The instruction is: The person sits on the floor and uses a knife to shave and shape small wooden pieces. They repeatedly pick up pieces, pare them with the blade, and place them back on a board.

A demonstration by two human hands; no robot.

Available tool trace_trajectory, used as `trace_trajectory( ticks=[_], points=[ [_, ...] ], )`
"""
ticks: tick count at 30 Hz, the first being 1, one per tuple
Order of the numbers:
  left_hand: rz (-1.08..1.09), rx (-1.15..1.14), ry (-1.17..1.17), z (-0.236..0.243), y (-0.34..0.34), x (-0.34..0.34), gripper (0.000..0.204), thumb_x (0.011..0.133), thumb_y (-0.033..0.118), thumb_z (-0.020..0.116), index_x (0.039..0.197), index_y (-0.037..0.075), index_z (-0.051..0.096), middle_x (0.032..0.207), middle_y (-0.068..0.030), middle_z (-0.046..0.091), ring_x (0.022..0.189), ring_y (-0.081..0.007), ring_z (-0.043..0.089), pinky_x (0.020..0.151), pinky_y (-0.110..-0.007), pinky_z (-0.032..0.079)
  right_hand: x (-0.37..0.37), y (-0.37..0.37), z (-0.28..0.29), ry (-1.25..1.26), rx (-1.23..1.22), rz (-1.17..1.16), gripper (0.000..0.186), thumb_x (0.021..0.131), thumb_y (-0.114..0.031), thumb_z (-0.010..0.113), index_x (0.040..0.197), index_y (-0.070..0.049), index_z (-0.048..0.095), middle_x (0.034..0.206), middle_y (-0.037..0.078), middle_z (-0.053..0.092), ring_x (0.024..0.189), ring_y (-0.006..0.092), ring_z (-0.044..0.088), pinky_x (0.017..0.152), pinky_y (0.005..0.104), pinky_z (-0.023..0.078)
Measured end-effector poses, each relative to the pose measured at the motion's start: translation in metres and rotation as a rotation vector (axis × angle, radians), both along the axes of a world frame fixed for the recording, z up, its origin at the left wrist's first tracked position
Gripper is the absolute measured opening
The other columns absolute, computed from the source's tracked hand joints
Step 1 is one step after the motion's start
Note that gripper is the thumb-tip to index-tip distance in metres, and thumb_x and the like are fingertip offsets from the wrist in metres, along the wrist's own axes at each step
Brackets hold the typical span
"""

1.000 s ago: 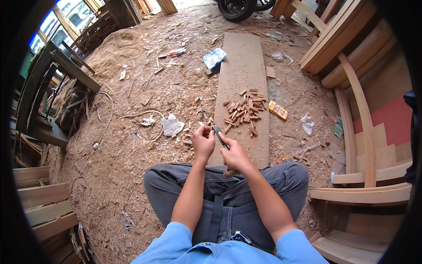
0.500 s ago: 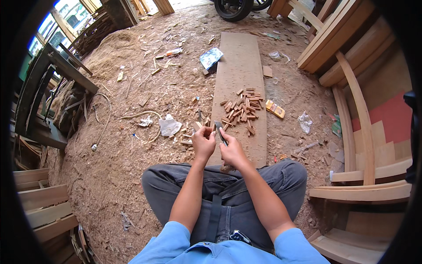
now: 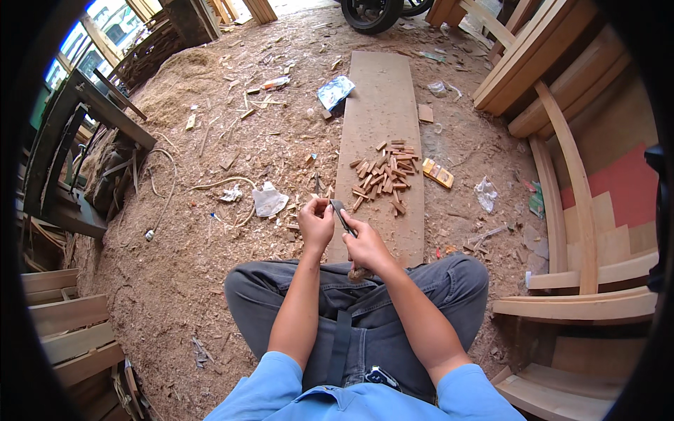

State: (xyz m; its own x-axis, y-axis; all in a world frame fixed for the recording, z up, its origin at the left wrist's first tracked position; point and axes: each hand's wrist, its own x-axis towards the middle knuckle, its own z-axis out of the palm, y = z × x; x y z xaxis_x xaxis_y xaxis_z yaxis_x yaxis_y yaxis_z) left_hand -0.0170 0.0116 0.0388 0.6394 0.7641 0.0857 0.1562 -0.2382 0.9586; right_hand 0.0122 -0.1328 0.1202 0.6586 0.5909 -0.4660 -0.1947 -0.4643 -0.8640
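My left hand (image 3: 316, 223) is closed in a pinch on a small wood piece, which the fingers mostly hide. In my closed right hand (image 3: 366, 244) is a chisel with a flat dark blade (image 3: 338, 206); its wooden butt (image 3: 359, 274) shows below the fist. The blade tip meets the left fingertips. Just beyond the hands, a heap of short brown wood pieces (image 3: 386, 170) lies loosely on a long flat board (image 3: 379, 91). My hands are above the board's near left edge, between my crossed legs and the heap.
Wood shavings and scraps cover the floor (image 3: 182, 281). Right of the board lies a yellow packet (image 3: 437, 173); a blue-white packet (image 3: 335, 92) touches its far left side. Curved timber parts (image 3: 576, 305) stand at right, a dark frame (image 3: 105, 119) at left, a wheel (image 3: 372, 15) beyond.
Both hands have shifted slightly left with the chisel. The blade leans further left over the left fingertips. The heap has stayed on the board.
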Motion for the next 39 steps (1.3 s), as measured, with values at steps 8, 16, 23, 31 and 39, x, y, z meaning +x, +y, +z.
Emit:
trace_trajectory(
  ticks=[8, 16, 23, 31, 39],
  points=[
    [-0.059, 0.010, 0.031, 0.003, -0.012, -0.002, 0.009, 0.083, 0.002, 0.073, 0.090, -0.003, 0.070, 0.077, -0.0064, 0.071, 0.067, -0.0096, 0.065, 0.063, -0.025, 0.051, 0.014, 0.004, -0.004, -0.050, 0.011, -0.082, 0.056, 0.093, -0.010, 0.051, 0.149, -0.017, 0.045, 0.070, 0.012, 0.063, 0.049, 0.0181, 0.060, 0.047, 0.0371, 0.055],
    [-0.008, -0.328, -0.073, 0.002, -0.004, 0.004, 0.012, 0.092, 0.008, 0.068, 0.100, -0.001, 0.069, 0.087, -0.0045, 0.072, 0.074, -0.0087, 0.066, 0.065, -0.023, 0.052, 0.006, 0.002, -0.009, -0.006, 0.088, -0.069, 0.058, 0.093, -0.007, 0.053, 0.150, -0.019, 0.043, 0.064, 0.008, 0.059, 0.046, 0.0162, 0.057, 0.045, 0.0355, 0.053],
    [0.018, -0.640, -0.172, 0.011, -0.001, 0.002, 0.017, 0.097, 0.015, 0.064, 0.107, 0.001, 0.067, 0.091, -0.0017, 0.070, 0.075, -0.0070, 0.061, 0.066, -0.024, 0.052, 0.006, -0.002, 0.001, 0.057, 0.090, 0.019, 0.061, 0.095, -0.007, 0.055, 0.151, -0.025, 0.041, 0.058, 0.003, 0.054, 0.043, 0.0120, 0.053, 0.041, 0.0313, 0.048],
    [0.004, -0.754, -0.228, 0.018, -0.001, 0.001, 0.015, 0.099, 0.021, 0.061, 0.103, 0.008, 0.066, 0.086, 0.0020, 0.066, 0.073, -0.0054, 0.057, 0.065, -0.025, 0.053, 0.005, -0.003, 0.006, 0.042, 0.144, 0.030, 0.061, 0.094, -0.006, 0.054, 0.151, -0.024, 0.041, 0.059, 0.003, 0.054, 0.043, 0.0112, 0.052, 0.040, 0.0302, 0.047],
    [-0.014, -0.789, -0.233, 0.018, -0.001, 0.001, 0.012, 0.100, 0.022, 0.060, 0.102, 0.011, 0.065, 0.082, 0.0038, 0.064, 0.071, -0.0047, 0.058, 0.064, -0.023, 0.052, 0.004, -0.004, 0.012, 0.023, 0.147, 0.048, 0.060, 0.094, -0.007, 0.054, 0.151, -0.023, 0.042, 0.061, 0.002, 0.054, 0.045, 0.0105, 0.052, 0.041, 0.0304, 0.048]
  ],
)
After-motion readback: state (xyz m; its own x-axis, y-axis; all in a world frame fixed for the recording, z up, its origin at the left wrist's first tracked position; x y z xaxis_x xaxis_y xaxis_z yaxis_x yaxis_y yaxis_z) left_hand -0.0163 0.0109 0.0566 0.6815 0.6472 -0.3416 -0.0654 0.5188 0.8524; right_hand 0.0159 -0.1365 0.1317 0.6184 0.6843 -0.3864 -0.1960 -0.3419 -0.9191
